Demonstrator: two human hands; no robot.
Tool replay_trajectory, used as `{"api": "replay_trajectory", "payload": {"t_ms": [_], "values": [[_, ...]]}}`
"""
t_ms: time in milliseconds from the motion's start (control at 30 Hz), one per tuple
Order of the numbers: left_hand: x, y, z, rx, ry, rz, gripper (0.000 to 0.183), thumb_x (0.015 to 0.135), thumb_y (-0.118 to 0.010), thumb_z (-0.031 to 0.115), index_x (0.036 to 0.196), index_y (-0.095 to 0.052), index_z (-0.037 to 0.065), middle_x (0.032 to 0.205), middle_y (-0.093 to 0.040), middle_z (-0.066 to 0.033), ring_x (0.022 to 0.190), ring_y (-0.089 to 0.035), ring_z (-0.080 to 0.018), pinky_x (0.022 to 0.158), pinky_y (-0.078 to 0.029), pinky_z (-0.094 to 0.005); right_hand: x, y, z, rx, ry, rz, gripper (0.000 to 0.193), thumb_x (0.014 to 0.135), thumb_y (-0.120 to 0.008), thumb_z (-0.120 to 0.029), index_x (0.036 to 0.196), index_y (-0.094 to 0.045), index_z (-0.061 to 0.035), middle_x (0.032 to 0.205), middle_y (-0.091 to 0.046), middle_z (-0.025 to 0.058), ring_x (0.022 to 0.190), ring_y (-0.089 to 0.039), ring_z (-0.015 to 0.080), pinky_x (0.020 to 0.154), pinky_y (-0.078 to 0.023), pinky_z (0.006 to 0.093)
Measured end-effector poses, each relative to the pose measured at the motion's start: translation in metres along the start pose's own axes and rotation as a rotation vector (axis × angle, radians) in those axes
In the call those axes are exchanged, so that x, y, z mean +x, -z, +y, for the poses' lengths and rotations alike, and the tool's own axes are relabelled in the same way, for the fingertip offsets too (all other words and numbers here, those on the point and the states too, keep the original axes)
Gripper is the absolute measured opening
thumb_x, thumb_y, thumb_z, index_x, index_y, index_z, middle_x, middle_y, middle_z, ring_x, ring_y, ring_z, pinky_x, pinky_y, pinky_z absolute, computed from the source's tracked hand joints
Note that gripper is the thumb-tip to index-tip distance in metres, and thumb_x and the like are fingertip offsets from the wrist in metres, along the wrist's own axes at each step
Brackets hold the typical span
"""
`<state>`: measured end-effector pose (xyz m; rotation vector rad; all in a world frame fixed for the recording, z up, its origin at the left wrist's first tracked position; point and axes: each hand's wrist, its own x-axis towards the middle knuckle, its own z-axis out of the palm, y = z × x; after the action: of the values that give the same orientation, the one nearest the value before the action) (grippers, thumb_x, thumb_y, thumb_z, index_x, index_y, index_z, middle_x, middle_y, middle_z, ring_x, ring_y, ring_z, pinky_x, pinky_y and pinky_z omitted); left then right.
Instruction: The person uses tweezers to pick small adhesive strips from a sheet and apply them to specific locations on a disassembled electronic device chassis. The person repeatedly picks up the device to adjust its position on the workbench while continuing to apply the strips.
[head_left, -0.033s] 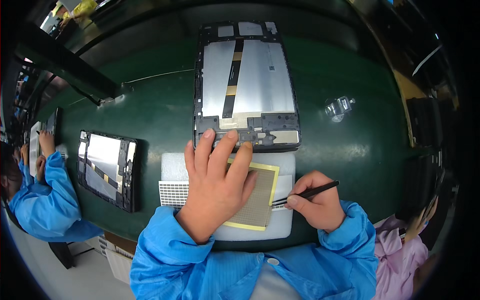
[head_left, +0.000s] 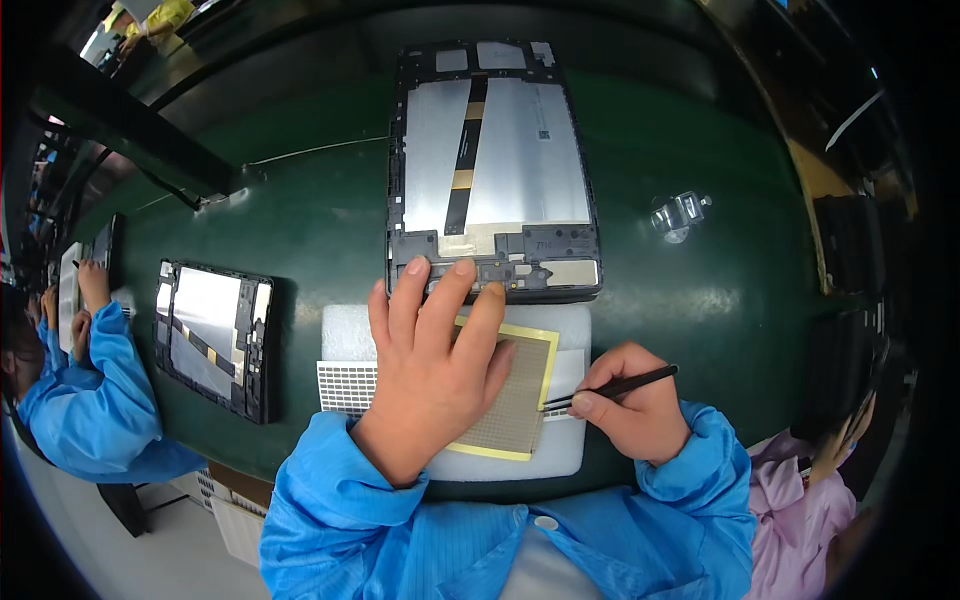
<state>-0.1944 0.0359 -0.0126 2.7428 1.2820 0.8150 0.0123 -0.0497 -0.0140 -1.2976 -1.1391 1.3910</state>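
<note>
Two hands at work. Your left hand flat, fingers spread, pressing yellow-edged mesh sheet onto white foam pad; fingertips touching open tablet lower edge. Your right hand pinching black tweezers, tips at sheet's right edge. Second tablet lies left on green mat.

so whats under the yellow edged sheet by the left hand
A white foam pad lies under the yellow-edged sheet, with a white gridded strip beside it. The left hand covers much of the sheet, so anything beneath there is hidden.
</note>
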Motion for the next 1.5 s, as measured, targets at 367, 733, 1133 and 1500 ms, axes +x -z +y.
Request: {"api": "replay_trajectory", "payload": {"t_ms": [367, 733, 1133, 1500], "values": [[-0.001, -0.002, -0.001, 0.014, -0.011, 0.021, 0.063, 0.061, -0.077, 0.018, 0.117, -0.051, 0.004, 0.129, -0.037, -0.0197, 0.122, -0.030, -0.0430, 0.097, -0.028, -0.0579, 0.003, -0.004, -0.004, 0.129, -0.004, 0.020, 0.016, 0.082, -0.066, 0.000, 0.088, -0.051, -0.0008, 0.082, -0.059, 0.0088, 0.073, -0.062, 0.0134, 0.065, -0.051, 0.0267], [-0.003, -0.001, -0.006, -0.053, 0.016, 0.095, 0.057, 0.059, -0.075, 0.010, 0.113, -0.057, 0.010, 0.126, -0.042, -0.0178, 0.119, -0.036, -0.0418, 0.096, -0.032, -0.0561, 0.071, -0.019, -0.080, 0.048, 0.316, 0.030, 0.013, 0.082, -0.063, 0.003, 0.086, -0.051, 0.0006, 0.080, -0.059, 0.0094, 0.077, -0.063, 0.0152, 0.068, -0.053, 0.0270], [-0.002, 0.005, -0.004, -0.048, 0.021, 0.106, 0.033, 0.070, -0.066, 0.012, 0.103, -0.064, 0.015, 0.123, -0.049, -0.0153, 0.118, -0.042, -0.0370, 0.090, -0.039, -0.0589, 0.096, -0.032, -0.074, -0.242, 0.287, -0.001, 0.015, 0.078, -0.070, -0.004, 0.081, -0.056, -0.0003, 0.076, -0.058, 0.0056, 0.068, -0.052, 0.0091, 0.059, -0.044, 0.0244], [0.004, 0.011, -0.006, -0.136, 0.059, 0.137, 0.052, 0.059, -0.072, 0.003, 0.108, -0.057, 0.000, 0.116, -0.053, -0.0159, 0.113, -0.047, -0.0385, 0.095, -0.039, -0.0507, 0.094, -0.033, -0.075, -0.240, 0.323, -0.049, 0.014, 0.079, -0.069, -0.001, 0.084, -0.056, -0.0001, 0.079, -0.056, 0.0060, 0.072, -0.054, 0.0092, 0.063, -0.046, 0.0233]]}}
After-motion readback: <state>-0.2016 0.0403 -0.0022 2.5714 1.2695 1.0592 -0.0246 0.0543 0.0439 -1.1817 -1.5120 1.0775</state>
